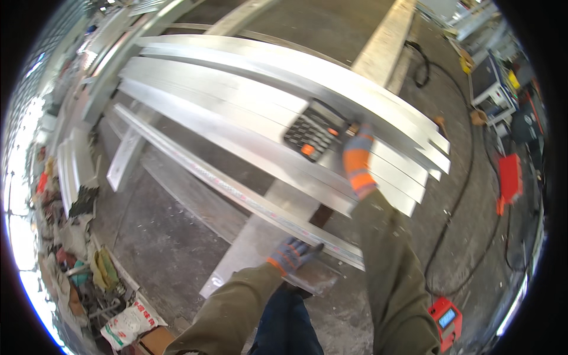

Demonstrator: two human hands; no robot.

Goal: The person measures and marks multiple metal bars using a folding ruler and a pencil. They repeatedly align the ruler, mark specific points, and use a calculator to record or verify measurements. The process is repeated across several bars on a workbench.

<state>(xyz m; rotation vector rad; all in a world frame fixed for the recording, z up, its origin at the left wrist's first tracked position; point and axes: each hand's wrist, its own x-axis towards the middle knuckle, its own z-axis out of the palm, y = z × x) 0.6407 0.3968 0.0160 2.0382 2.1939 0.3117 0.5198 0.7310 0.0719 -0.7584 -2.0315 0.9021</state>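
Note:
My left hand, in a grey and orange glove, lies by the near edge of a long narrow metal strip, its fingers stretched to the right. Farther off, my right hand reaches over a row of wide silvery metal profiles lying side by side. It is gloved the same way and smeared by motion; its fingertips are hard to make out. Just left of it, a large black calculator with orange keys rests on the profiles. A small brownish item shows at the right fingertips, too blurred to name.
Metal crossbeams and a pale beam support the profiles. A black cable winds across the floor at right, near a red case and a red device with a lit screen. A white sack and scrap lie at lower left.

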